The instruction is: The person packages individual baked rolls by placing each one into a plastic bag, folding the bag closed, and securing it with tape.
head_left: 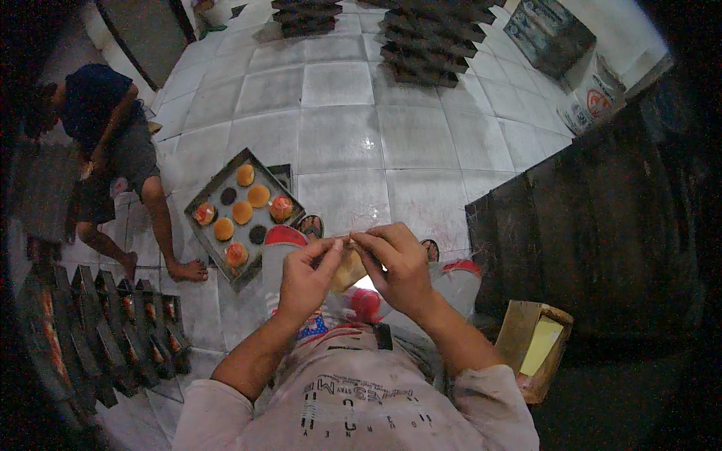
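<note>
In front of my lap, my left hand and my right hand meet fingertip to fingertip, both closed in a pinch. A golden-tan bun shows just below the fingers, seemingly in thin clear wrap pinched at its top; the fingers partly hide it. Ahead and left of my left hand, a dark-rimmed metal tray lies on the floor. Plain golden buns, dark round ones and a few with red, shiny wrapping sit spread across it.
At far left a person bends over beside a rack of dark trays. Stacked dark trays stand ahead on the tiled floor. To the right are a large dark cabinet-like block, a cardboard box holding yellow sheets, and a white sack.
</note>
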Demonstrator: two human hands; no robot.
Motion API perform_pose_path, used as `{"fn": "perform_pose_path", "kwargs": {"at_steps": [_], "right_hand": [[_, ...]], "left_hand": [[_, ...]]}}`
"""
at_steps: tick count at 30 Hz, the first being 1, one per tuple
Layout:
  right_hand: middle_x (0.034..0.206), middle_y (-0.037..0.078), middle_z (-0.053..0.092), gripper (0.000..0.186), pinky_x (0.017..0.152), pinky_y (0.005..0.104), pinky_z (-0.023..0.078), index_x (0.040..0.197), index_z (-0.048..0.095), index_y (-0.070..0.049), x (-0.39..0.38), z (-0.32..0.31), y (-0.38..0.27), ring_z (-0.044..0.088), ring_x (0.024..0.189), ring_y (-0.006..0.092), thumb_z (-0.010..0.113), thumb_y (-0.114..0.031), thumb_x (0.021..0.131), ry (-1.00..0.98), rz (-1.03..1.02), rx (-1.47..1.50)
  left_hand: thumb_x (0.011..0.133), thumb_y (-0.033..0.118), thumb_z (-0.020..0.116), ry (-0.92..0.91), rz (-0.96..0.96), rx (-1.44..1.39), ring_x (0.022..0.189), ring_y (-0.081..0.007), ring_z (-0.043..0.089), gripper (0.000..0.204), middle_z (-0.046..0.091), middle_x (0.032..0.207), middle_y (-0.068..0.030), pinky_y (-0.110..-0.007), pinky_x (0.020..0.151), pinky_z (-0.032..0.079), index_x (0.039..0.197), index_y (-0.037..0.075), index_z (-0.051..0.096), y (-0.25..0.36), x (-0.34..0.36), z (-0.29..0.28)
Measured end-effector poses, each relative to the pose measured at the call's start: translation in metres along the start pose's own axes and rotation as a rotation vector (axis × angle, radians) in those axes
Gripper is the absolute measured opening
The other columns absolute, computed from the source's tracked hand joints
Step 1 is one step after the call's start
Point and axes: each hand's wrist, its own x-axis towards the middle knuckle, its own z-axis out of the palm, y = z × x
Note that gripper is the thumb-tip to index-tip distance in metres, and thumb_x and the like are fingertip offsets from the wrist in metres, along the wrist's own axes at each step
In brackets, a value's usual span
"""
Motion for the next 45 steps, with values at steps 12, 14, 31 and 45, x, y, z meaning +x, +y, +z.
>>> {"fn": "perform_pose_path", "kwargs": {"at_steps": [12,14,31,45], "right_hand": [[0.081,0.006,0.057,0.033,0.059,0.0324,0.045,0.095,0.061,-0.005,0.004,-0.006,0.008,0.056,0.072,0.0214,0.066,-0.011,0.063,-0.242,-0.252,-0.232],[0.080,0.006,0.057,0.033,0.059,0.0325,0.046,0.094,0.061,-0.005,0.004,-0.006,0.011,0.056,0.071,0.0216,0.066,-0.012,0.063,-0.268,-0.274,-0.244],[0.104,0.009,0.054,0.026,0.083,0.0307,0.043,0.103,0.055,-0.004,-0.048,-0.102,0.135,0.051,0.098,0.0203,0.061,-0.015,0.080,-0.277,1.044,0.473],[0.113,0.011,0.056,0.047,0.096,0.0320,0.038,0.119,0.049,0.003,0.002,-0.011,0.021,0.051,0.108,0.0187,0.067,-0.016,0.079,-0.581,0.738,1.115]], "left_hand": [[0.086,0.014,0.054,-0.122,0.271,0.529,0.058,-0.0190,0.061,0.020,0.059,0.065,-0.0167,-0.033,0.051,0.045,0.097,-0.001,0.061,0.013,-0.005,-0.004],[0.085,0.014,0.053,-0.167,0.318,0.615,0.058,-0.0233,0.062,0.020,0.059,0.066,-0.0181,-0.034,0.052,0.045,0.097,0.000,0.061,0.014,-0.004,-0.005],[0.089,0.013,0.045,-0.067,0.493,0.298,0.108,-0.0249,0.051,0.019,0.058,0.099,-0.0163,-0.036,0.092,0.039,0.092,-0.001,0.058,0.015,0.016,-0.031],[0.091,0.042,0.037,-0.330,-0.033,-0.921,0.106,-0.0269,0.048,0.047,0.055,0.102,-0.0163,-0.040,0.098,0.034,0.108,0.000,0.051,0.029,0.050,-0.024]]}}
